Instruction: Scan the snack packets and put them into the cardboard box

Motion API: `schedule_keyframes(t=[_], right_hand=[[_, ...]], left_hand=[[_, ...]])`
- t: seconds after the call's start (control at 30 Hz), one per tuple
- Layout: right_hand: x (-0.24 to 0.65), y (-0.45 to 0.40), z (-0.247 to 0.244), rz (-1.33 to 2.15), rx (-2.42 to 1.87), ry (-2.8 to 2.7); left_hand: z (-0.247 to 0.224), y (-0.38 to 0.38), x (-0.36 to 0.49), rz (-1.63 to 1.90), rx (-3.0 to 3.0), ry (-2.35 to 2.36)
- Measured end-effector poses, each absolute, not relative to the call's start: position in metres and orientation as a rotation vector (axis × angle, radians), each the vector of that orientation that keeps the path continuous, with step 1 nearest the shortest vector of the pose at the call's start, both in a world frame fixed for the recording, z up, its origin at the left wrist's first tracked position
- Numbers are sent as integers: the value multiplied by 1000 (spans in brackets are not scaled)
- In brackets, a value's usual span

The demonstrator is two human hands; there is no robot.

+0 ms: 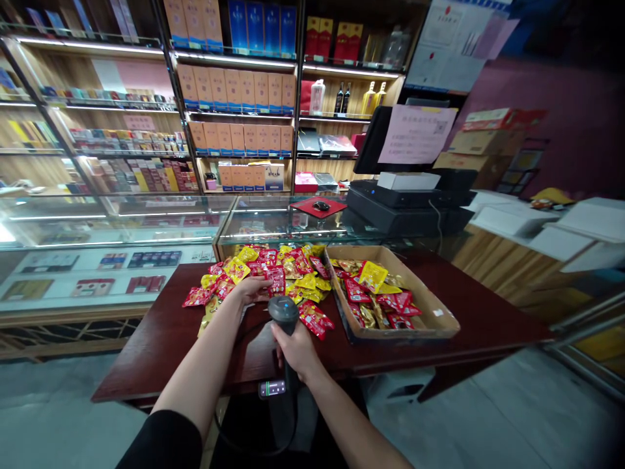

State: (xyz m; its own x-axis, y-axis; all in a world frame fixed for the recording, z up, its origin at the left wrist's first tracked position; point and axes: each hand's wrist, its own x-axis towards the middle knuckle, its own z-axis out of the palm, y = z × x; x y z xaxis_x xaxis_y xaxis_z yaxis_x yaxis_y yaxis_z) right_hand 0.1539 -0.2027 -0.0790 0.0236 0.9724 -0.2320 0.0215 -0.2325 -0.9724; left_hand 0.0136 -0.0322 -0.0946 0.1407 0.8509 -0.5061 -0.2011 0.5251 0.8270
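Note:
My right hand (295,348) is wrapped round the handle of a dark barcode scanner (284,311), whose head points away from me over the table's near part. Just left of it, my left hand (254,290) grips a red snack packet (276,281) by its left side, fingers partly hidden. Red, yellow and gold packets (237,270) lie in a loose pile around and behind my left hand. Another red packet (316,319) lies right of the scanner head. An open cardboard box (430,312) on the right holds more of the same packets.
The dark red table (146,339) stands against a glass display counter (112,225). Behind the box are a point-of-sale machine (390,208) and a mouse (321,206) on a red mat. A cable hangs below the scanner. Stocked shelves line the back.

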Motion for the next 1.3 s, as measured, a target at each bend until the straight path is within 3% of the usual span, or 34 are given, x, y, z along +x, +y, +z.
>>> schedule_keyframes(t=[0.9,1.07,1.2,1.3], right_hand=[[159,-201,-81,1363,-1390,-1064],[170,-184,-79,1409,-1352,-988],[188,-157,-65,1212,-1253,-890],[205,-140,-47,1367,-1123,-696]], left_hand=[[-102,-30,15,760,816,1064],[-91,-40,16,801,766,1133],[-74,-56,20,787,830,1061],[-53,-67,28,730,922,957]])
